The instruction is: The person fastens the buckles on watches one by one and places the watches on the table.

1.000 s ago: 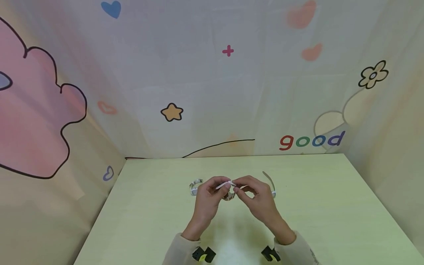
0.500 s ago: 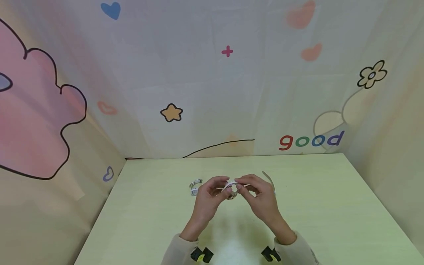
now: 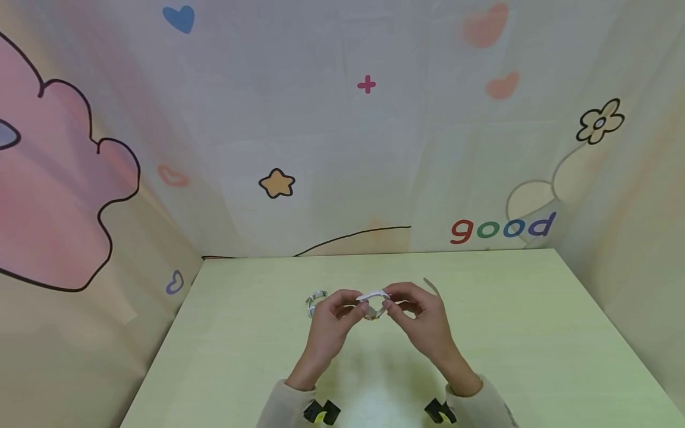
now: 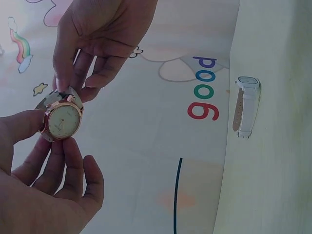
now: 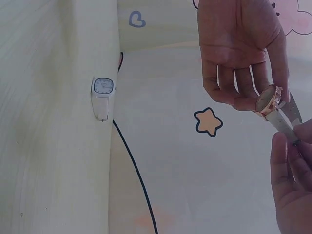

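Observation:
Both hands hold a wristwatch (image 3: 373, 295) above the table, its pale strap bent into a loop between them. In the left wrist view the watch (image 4: 64, 120) shows a round white dial in a rose-gold case. My left hand (image 3: 330, 324) pinches it at the case, thumb on one side and fingers on the other. My right hand (image 3: 423, 318) pinches the strap with thumb and forefinger. From the right wrist view, the strap (image 5: 282, 125) runs from the case into my right fingertips (image 5: 279, 146). Whether the strap's ends are joined cannot be made out.
A white watch with a squarish dial (image 5: 103, 87) stands on the table left of my hands. Another white watch (image 4: 248, 81), its strap brown inside, lies on the right, mostly hidden behind my right hand in the head view. A printed curtain (image 3: 342, 131) hangs behind the table (image 3: 257, 345).
My hands have drawn slightly apart, the left one shifting a little left. The loop of the held watch now shows wider between them. The watches on the table have stayed put.

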Action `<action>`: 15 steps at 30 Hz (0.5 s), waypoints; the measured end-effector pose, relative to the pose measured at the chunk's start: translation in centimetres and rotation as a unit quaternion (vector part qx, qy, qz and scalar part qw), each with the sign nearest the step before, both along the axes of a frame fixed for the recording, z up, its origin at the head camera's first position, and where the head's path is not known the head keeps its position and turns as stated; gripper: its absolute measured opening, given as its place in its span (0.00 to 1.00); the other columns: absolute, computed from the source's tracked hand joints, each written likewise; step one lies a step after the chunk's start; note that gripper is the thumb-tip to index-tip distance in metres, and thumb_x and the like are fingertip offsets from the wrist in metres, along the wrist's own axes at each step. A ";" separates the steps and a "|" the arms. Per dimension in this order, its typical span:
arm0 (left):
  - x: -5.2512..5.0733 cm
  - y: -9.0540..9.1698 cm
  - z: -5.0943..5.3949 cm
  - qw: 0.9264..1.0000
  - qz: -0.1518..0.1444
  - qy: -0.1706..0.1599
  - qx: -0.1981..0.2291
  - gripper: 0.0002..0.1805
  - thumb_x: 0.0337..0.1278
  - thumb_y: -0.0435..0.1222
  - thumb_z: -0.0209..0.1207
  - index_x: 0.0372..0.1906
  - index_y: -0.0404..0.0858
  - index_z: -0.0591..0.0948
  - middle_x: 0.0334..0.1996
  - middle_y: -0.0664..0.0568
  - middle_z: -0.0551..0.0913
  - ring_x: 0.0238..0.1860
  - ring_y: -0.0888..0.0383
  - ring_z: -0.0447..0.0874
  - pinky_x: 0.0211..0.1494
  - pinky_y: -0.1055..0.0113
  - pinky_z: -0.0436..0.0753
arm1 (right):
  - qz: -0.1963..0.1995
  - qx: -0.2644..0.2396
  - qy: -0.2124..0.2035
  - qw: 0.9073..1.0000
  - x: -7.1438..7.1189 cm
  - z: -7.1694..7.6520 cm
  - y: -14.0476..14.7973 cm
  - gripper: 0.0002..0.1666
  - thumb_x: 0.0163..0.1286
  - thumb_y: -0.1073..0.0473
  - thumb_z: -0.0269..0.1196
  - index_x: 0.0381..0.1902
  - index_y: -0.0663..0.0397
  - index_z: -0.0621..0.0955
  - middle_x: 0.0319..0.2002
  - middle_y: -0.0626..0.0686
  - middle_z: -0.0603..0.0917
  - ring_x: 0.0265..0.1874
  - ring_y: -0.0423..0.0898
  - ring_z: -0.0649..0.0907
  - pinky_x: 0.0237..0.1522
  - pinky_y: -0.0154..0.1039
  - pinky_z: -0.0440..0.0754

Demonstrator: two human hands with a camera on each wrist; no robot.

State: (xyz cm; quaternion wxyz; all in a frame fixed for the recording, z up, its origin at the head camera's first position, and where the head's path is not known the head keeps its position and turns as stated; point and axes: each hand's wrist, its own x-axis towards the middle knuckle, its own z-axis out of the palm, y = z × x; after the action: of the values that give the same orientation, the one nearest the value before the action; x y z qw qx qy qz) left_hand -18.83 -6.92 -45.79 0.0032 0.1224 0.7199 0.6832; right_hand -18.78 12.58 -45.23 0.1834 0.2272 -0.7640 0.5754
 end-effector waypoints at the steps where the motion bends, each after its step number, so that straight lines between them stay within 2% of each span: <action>1: 0.0 0.0 0.0 1.000 0.007 0.005 0.000 0.15 0.61 0.41 0.65 0.47 0.35 0.83 0.43 0.44 0.85 0.44 0.57 0.85 0.49 0.68 0.83 | 0.000 0.004 -0.004 1.000 0.0 0.0 -0.1 0.12 0.63 0.69 0.67 0.46 0.57 0.83 0.41 0.56 0.86 0.39 0.45 0.86 0.42 0.30 0.85; 4: 0.0 0.0 0.0 1.000 0.023 0.018 -0.006 0.14 0.60 0.41 0.66 0.46 0.37 0.84 0.43 0.46 0.86 0.45 0.57 0.85 0.50 0.69 0.82 | -0.005 0.013 -0.011 1.000 0.2 0.2 -0.3 0.12 0.62 0.70 0.67 0.44 0.57 0.82 0.39 0.56 0.87 0.37 0.42 0.86 0.40 0.31 0.85; 9: 0.1 -0.1 0.0 0.999 0.030 0.031 -0.009 0.12 0.58 0.40 0.67 0.45 0.41 0.85 0.41 0.46 0.87 0.46 0.57 0.85 0.52 0.66 0.81 | -0.017 0.021 0.000 1.000 0.5 0.8 -0.6 0.07 0.62 0.72 0.66 0.39 0.61 0.82 0.35 0.55 0.86 0.34 0.36 0.84 0.40 0.29 0.84; 15: 0.1 -0.2 0.1 0.998 0.030 0.041 -0.024 0.11 0.58 0.40 0.67 0.45 0.41 0.86 0.40 0.47 0.88 0.45 0.58 0.84 0.53 0.64 0.80 | -0.023 0.049 0.021 0.998 0.2 0.8 -0.6 0.11 0.63 0.70 0.67 0.43 0.57 0.83 0.39 0.52 0.87 0.37 0.41 0.84 0.43 0.33 0.84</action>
State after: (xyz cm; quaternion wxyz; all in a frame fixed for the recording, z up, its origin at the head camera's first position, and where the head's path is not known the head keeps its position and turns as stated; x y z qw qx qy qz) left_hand -18.68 -7.09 -45.72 -0.0437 0.1291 0.7392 0.6596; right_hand -18.55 11.98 -44.42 0.2013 0.2304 -0.7923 0.5279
